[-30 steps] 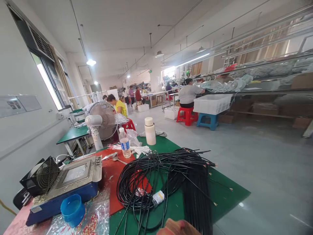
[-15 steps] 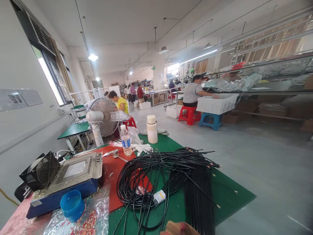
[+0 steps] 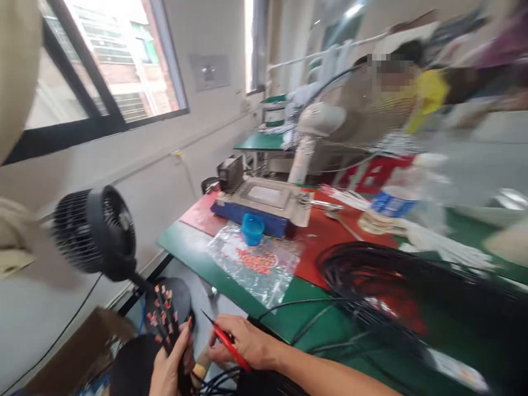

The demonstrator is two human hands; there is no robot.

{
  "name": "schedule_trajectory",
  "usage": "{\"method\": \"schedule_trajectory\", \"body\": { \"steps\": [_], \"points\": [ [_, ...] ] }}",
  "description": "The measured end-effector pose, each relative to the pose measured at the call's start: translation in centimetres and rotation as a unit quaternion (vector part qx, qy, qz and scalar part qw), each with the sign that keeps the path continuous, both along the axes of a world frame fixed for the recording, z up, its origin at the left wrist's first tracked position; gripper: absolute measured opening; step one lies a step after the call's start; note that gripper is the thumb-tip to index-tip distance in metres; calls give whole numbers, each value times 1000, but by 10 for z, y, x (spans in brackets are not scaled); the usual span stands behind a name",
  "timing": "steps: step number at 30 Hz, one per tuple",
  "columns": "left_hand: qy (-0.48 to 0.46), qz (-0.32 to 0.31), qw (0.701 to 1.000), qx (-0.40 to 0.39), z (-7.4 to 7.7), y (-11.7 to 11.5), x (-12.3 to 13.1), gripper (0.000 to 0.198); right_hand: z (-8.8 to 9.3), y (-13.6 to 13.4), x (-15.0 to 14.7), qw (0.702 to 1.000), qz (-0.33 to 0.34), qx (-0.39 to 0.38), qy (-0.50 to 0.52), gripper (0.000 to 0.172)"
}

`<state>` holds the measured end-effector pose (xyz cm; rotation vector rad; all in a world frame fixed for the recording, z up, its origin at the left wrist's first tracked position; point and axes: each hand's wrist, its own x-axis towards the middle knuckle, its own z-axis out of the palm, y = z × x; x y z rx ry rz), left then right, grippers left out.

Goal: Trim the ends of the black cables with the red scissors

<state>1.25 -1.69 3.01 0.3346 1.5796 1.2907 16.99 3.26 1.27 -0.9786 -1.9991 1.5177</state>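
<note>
- Black cables [image 3: 165,324]: bundled in the left hand [image 3: 170,364], fingers clenched round them, coloured ends upward, beside the table [image 3: 187,248] edge.
- Red tool [image 3: 231,348]: grasped in the fingers of the right hand [image 3: 246,338], its dark point near the ends, apparently not touching.
- Advised: grip just below the ends so that they stay fanned; present one at a time.
- Advised: steady the right wrist; bring the point in from the side.
- Caution: the point could prick the left thumb.
</note>
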Motion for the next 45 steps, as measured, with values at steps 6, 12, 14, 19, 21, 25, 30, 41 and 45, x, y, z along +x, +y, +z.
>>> {"method": "schedule_trajectory", "body": {
  "steps": [6, 12, 14, 19, 21, 25, 30, 41, 45],
  "points": [
    [-52, -47, 997, 45, -21, 0, -6, 34, -14, -8, -5, 995, 36, 39, -90, 42],
    [16, -82, 995, 46, -20, -1, -2, 36, -16, -6, -6, 988, 43, 66, -132, 47],
    [30, -81, 996, 37, -19, 0, -1, 40, -18, -6, -6, 986, 35, 69, -145, 49],
    [51, -69, 996, 15, -25, 1, -2, 49, -22, -6, -6, 986, 26, 56, -152, 53],
    [61, -65, 996, 13, -26, 2, -1, 50, -21, -7, -6, 987, 21, 51, -149, 52],
    [68, -52, 996, 11, -25, 2, 0, 49, -19, -10, -6, 991, 11, 24, -127, 53],
    [10, -103, 994, 28, -30, -4, -4, 41, -18, -11, -9, 996, -14, -78, -35, 52],
    [-24, -177, 983, 43, -19, -14, 8, 29, -17, -7, -11, 923, -46, -336, 182, 48],
    [-4, -178, 983, 38, -20, -13, 10, 29, -17, -9, -8, 950, -53, -266, 156, 44]
  ]
}}
